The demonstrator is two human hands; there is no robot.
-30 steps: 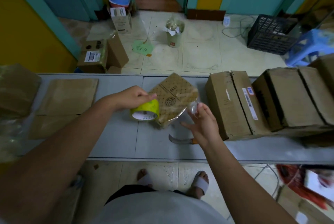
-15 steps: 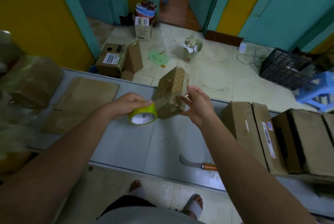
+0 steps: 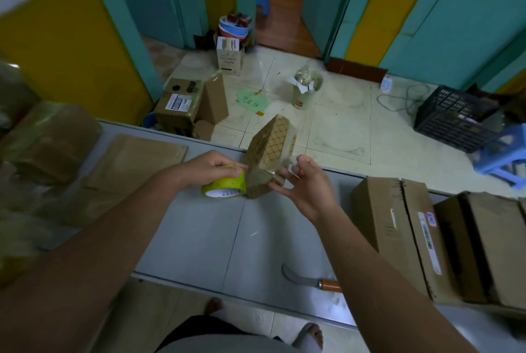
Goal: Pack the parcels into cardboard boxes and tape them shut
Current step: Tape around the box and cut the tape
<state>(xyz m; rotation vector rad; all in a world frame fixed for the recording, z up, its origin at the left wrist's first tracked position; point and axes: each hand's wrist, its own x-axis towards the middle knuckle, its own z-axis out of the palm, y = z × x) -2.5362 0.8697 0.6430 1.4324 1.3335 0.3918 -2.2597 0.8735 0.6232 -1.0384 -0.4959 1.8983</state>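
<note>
Box (image 3: 270, 153), tilted between the hands, appears mid-taping: left hand (image 3: 210, 165) grips tape roll (image 3: 225, 186); right hand (image 3: 307, 190), fingers spread, braces it. Next move likely calls for drawing tape across.

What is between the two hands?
Head view: a patterned brown cardboard box, between the left hand gripping a yellow tape roll and the right hand.
</note>
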